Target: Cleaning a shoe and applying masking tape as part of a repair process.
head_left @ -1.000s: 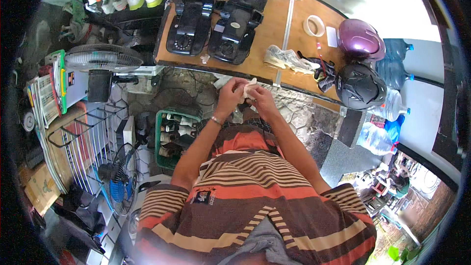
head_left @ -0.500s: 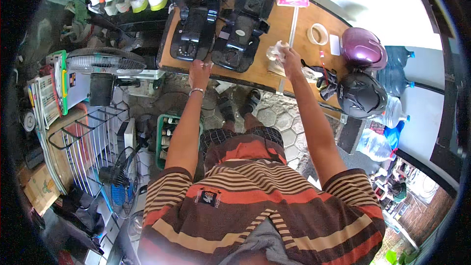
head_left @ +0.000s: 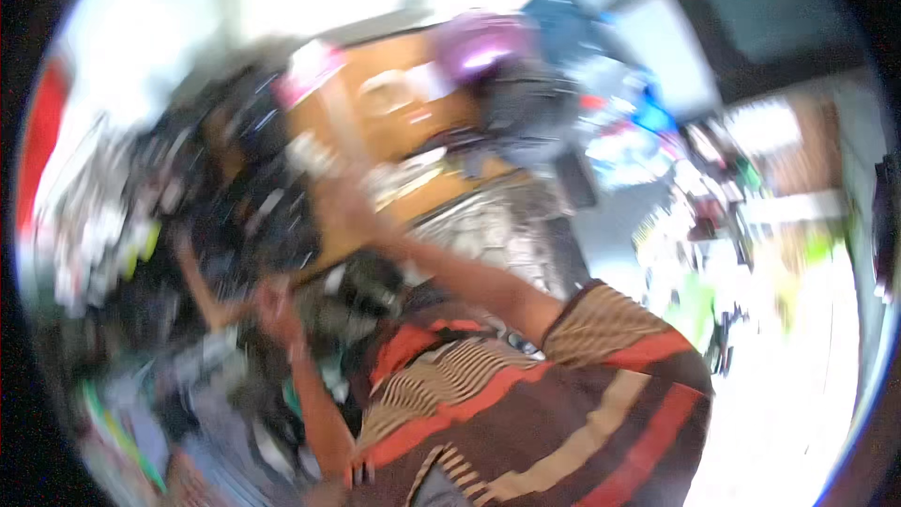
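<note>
Motion blurs the whole head view. My right hand (head_left: 342, 199) reaches over the wooden table top (head_left: 394, 136), its fingers at a crumpled white tissue (head_left: 308, 152), which it appears to hold. Left of the tissue stand glossy black machines (head_left: 267, 211), their details smeared. My left hand (head_left: 275, 312) is below the machines, off the table's front edge; its fingers are too blurred to read. Whether it touches anything is hidden by the blur.
A pink tissue pack (head_left: 310, 70), a tape roll (head_left: 385, 92), a purple helmet (head_left: 483, 45) and a black helmet (head_left: 528, 103) are on the table. Water bottles (head_left: 624, 145) stand to the right. Shoes (head_left: 89, 244) are at the far left. Another forearm-like shape (head_left: 199, 282) shows near the machines.
The head view has swung to the right and tilted, bringing a bright opening into sight. My left hand has come away from the machine's front; the right has moved toward the machines with the tissue.
</note>
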Action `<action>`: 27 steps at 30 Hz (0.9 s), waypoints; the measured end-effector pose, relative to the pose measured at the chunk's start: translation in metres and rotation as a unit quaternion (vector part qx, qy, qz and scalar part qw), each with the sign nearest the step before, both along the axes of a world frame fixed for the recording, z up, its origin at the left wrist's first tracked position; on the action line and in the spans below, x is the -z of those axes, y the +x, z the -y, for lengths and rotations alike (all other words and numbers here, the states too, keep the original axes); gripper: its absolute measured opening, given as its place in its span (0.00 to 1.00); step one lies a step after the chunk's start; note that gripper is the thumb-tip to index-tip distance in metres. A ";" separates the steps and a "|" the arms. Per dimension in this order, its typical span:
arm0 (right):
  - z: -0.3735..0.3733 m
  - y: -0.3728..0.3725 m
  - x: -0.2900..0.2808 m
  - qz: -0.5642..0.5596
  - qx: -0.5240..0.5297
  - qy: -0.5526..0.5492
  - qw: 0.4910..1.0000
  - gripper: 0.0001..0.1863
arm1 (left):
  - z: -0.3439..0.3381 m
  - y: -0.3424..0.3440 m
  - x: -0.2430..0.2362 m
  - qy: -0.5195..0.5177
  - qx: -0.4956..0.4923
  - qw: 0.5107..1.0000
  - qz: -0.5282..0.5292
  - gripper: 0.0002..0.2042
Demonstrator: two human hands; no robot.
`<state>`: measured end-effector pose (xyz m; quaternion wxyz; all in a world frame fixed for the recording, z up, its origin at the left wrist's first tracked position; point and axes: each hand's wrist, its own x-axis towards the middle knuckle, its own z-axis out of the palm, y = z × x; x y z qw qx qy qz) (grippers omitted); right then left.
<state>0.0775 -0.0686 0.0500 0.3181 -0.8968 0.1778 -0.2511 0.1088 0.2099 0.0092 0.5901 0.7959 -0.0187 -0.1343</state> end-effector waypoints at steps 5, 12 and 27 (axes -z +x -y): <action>-0.036 -0.088 -0.060 -0.176 -0.140 0.347 0.910 0.16 | 0.025 -0.048 -0.049 -0.040 0.110 0.993 -0.014 0.19; -0.017 -0.143 -0.080 -0.137 -0.056 0.565 0.812 0.20 | 0.095 -0.070 -0.112 -0.097 0.291 0.950 -0.056 0.23; -0.022 -0.152 -0.084 -0.090 -0.076 0.513 0.850 0.15 | 0.087 -0.065 -0.133 -0.010 0.326 0.944 -0.056 0.11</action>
